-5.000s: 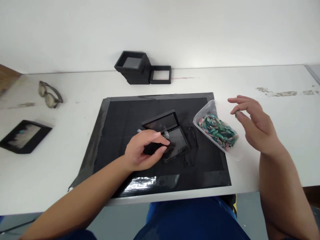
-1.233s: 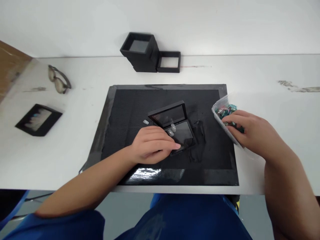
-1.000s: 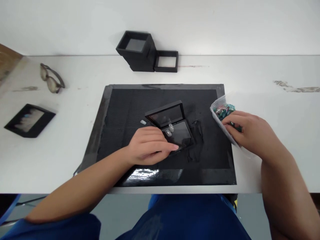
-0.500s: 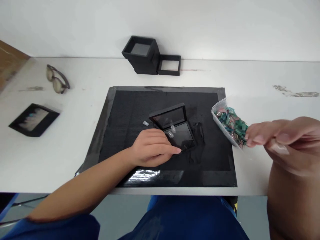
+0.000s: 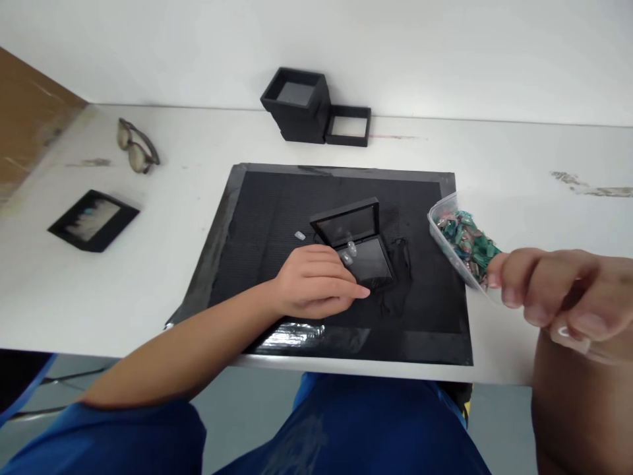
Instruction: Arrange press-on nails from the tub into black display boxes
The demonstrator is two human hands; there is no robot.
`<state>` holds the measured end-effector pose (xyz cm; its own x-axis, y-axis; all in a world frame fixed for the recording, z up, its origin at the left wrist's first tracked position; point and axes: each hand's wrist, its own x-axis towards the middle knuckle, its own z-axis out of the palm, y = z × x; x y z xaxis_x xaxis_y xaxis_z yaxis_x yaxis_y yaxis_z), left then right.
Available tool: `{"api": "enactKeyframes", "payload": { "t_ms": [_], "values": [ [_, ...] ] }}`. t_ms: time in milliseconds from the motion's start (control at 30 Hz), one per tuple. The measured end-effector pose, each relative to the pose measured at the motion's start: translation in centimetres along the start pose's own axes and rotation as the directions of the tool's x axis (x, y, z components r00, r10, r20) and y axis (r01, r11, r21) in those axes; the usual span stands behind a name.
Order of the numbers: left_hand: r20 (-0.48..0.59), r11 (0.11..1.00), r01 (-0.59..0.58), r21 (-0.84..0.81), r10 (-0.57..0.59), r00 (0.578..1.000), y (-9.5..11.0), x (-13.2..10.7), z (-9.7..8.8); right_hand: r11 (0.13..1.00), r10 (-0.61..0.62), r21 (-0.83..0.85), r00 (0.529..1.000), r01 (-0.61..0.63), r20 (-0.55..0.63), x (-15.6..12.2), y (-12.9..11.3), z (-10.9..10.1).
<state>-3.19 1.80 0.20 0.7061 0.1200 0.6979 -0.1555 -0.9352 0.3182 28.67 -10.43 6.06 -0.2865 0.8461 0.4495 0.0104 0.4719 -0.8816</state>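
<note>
My left hand [image 5: 321,284], palm down with bent fingers, lies over the front left corner of an open black case [image 5: 378,267]. Its index fingertip touches the front edge, and the other fingertips are hidden. Two clear nail-shaped pieces [image 5: 351,249] are at the case's inner left side. One pale nail-shaped piece [image 5: 299,235] lies on the black mat [image 5: 277,204]. My right hand [image 5: 568,290] is raised at the right, fingers bent together, with a small whitish piece [image 5: 568,338] at the thumb. Just beyond it, a clear plastic tub [image 5: 448,247] holds glossy teal and pink pieces [image 5: 469,241].
Stacked black frame-like boxes [image 5: 301,109] stand against the wall, a single one [image 5: 349,125] beside them. At the left are glasses [image 5: 138,148] and a black box [image 5: 93,221] showing pale nail-shaped pieces. A brown panel [image 5: 34,125] borders the table's far left.
The view has shifted, so the table things appear further right. My right hand has turned and its fingers are curled lower; my left hand has stayed at the case.
</note>
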Motion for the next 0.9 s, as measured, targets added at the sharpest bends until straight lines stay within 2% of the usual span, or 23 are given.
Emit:
{"api": "enactKeyframes", "payload": {
  "t_ms": [133,233,300,367,467,600,767,900],
  "values": [
    [-0.024,1.000,0.013,0.001,-0.013,1.000,0.3,0.0,0.3,0.998,-0.045,-0.047,0.998,0.047,0.048,0.4,0.2,1.3],
    [-0.005,0.999,0.022,-0.025,-0.022,1.000,1.0,0.0,0.7,0.978,0.031,-0.209,0.994,-0.009,0.103,1.0,0.5,3.4],
    [0.003,1.000,-0.009,-0.013,0.009,1.000,1.5,0.2,0.9,0.935,0.021,-0.355,0.994,0.018,0.107,1.3,0.7,4.9],
    [-0.009,0.998,-0.059,0.020,0.059,0.998,2.0,0.5,1.0,0.901,0.004,-0.429,0.990,0.057,0.140,1.4,1.0,6.2],
    [0.000,0.988,-0.146,0.043,0.146,0.989,2.6,0.9,0.9,0.902,-0.024,-0.419,0.980,0.107,0.199,1.4,1.3,7.7],
    [0.036,0.974,-0.223,0.034,0.222,0.974,3.2,1.3,0.4,0.906,-0.090,-0.387,0.973,0.169,0.214,1.3,1.8,9.1],
    [0.016,0.968,-0.230,0.096,0.229,0.973,3.3,1.4,0.0,0.926,-0.123,-0.347,0.987,0.152,0.104,1.3,3.1,10.5],
    [0.038,0.923,-0.242,0.299,0.242,0.969,3.3,1.2,-0.6,0.898,-0.057,-0.440,0.996,0.018,-0.075,1.4,3.8,11.0]
  ]
}}
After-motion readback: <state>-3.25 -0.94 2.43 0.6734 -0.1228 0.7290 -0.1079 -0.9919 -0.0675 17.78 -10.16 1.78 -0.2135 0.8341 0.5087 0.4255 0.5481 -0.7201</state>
